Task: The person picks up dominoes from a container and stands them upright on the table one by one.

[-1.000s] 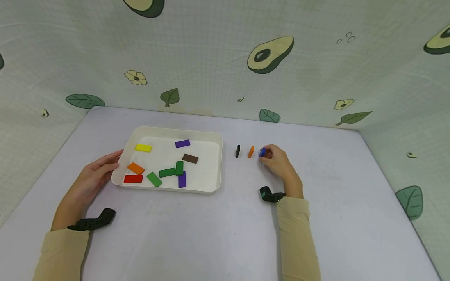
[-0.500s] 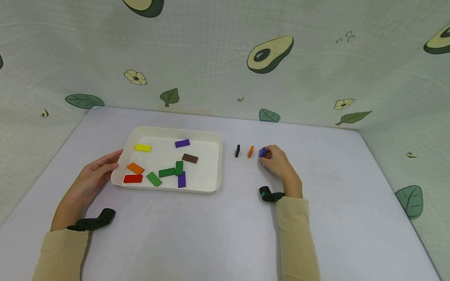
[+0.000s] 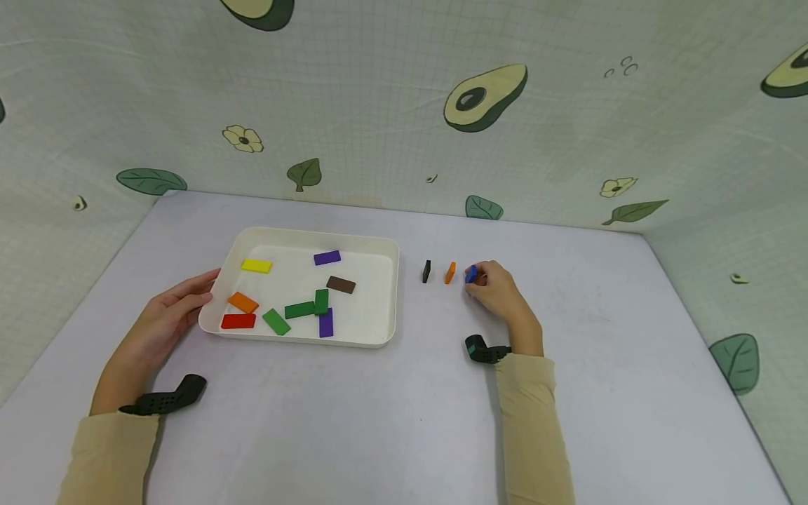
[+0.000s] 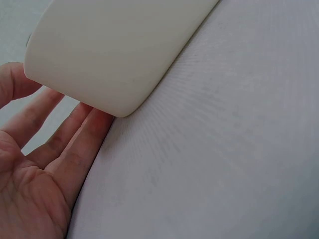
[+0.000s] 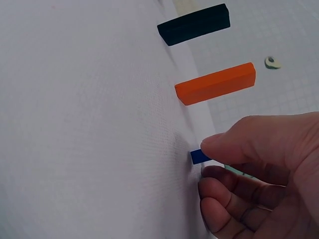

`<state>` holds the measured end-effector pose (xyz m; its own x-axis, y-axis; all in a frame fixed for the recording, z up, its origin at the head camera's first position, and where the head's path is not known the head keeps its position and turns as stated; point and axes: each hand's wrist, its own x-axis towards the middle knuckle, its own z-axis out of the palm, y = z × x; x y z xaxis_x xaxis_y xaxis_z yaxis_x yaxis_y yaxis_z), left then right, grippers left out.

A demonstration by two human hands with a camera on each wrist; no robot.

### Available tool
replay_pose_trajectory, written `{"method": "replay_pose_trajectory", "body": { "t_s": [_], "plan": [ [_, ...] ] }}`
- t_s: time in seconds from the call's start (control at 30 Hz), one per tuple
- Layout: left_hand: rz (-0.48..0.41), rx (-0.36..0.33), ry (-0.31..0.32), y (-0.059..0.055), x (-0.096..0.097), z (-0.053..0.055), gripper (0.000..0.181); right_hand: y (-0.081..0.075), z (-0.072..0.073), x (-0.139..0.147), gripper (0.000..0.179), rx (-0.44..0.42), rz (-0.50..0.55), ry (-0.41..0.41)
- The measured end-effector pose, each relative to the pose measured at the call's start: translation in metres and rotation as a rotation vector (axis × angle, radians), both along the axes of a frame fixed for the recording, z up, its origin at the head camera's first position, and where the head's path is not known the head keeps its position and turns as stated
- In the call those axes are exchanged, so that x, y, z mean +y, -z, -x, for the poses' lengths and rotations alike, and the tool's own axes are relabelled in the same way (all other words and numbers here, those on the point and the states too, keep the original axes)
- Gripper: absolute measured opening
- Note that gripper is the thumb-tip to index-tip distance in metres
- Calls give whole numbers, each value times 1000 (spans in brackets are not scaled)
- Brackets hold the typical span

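Note:
My right hand (image 3: pixel 501 289) pinches a small blue domino block (image 3: pixel 470 274) between thumb and fingers, at the table surface. In the right wrist view only one end of the blue domino block (image 5: pixel 198 157) shows; the thumb hides much of it. To its left stand an orange domino block (image 3: pixel 450 273) and a black domino block (image 3: pixel 426 271), upright, spaced apart in a row. My left hand (image 3: pixel 165 322) rests with fairly straight fingers against the left end of a white tray (image 3: pixel 379 319). In the left wrist view, the tray's outer wall (image 4: pixel 109 55) partly hides those fingers.
Loose blocks lie flat in the tray: yellow (image 3: pixel 257 266), red (image 3: pixel 238 321), orange (image 3: pixel 243 302), brown (image 3: pixel 341 284), plus several green and purple ones. One green block (image 3: pixel 322 301) overlaps a purple block (image 3: pixel 326 324). A patterned cloth (image 3: pixel 379 105) hangs behind the white table (image 3: pixel 303 421).

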<state>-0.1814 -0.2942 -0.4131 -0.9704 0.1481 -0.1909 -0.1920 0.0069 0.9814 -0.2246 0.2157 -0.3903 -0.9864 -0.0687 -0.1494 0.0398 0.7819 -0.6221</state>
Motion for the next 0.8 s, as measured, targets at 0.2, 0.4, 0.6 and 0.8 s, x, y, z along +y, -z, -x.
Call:
{"method": "replay_pose_trajectory", "body": {
  "t_s": [0.2,0.4,0.6,0.8],
  "plan": [
    [-23,3,3,1,-1,1,52,1,0,0,34,4,-5,8],
    [-14,1,-3,1,-1,1,52,-1,-1,0,38,-7,2,3],
    [-16,8,-4,1,0,1,51,-8,-3,-1,47,-33,13,-10],
    [-19,11,-5,2,0,1,51,-15,-5,0,52,-83,6,-3]
  ]
}}
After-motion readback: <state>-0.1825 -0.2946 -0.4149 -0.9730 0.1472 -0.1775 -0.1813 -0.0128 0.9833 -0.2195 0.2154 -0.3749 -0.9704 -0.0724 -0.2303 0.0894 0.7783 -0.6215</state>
